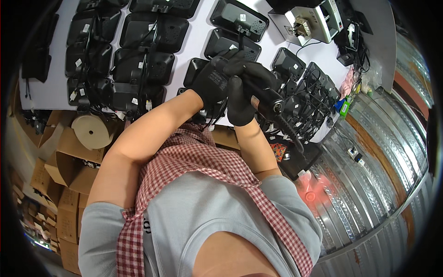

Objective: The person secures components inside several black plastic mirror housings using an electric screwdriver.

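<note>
My right hand [242, 99], in a black glove, is wrapped round a black corded electric screwdriver [267, 101]. Its cord end points toward me and a coiled cable [290, 131] trails down from it. The driver's front end lies close to my left hand, and its tip is hidden. My left hand [212, 81], also gloved in black, has its fingers curled beside the driver; what they hold is covered. Beneath the hands is a black rectangular housing [194, 69], partly hidden. Just beyond lies another black housing [233, 44] with a bracket and cable.
Several black housings [154, 32] with cables lie in rows on the white table [196, 27]. A grey-white machine [309, 23] stands far right; tangled cabled units [309, 101] lie nearer. Cardboard boxes [69, 161], a white roll [92, 131] and a pink fan [310, 196] stand around me.
</note>
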### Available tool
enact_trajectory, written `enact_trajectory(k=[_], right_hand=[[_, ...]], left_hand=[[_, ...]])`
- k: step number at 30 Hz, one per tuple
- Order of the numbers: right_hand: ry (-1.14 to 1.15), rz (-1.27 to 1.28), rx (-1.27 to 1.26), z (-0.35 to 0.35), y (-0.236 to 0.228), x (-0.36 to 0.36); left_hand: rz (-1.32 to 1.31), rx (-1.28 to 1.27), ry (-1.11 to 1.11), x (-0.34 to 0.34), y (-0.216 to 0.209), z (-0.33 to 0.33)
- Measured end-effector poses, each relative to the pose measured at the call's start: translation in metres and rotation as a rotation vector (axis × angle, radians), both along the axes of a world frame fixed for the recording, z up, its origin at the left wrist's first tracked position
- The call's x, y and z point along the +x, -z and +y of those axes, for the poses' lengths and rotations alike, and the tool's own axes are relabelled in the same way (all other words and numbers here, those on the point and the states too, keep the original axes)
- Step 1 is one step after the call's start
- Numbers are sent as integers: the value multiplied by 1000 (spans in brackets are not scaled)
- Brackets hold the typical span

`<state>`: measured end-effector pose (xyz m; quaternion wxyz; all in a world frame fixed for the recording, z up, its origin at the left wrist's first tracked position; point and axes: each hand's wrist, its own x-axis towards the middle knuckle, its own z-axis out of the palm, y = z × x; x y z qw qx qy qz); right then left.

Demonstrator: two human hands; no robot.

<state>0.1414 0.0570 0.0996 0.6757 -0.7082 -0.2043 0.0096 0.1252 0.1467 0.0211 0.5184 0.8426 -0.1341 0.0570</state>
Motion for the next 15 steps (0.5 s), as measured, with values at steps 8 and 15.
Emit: enact_trajectory(k=[8, 15], right_hand=[[18, 20, 69, 11, 3, 1], [105, 410, -126, -12, 48, -8]], left_hand=[[-28, -57, -24, -5, 8, 2], [-116, -170, 68, 11, -1, 11]])
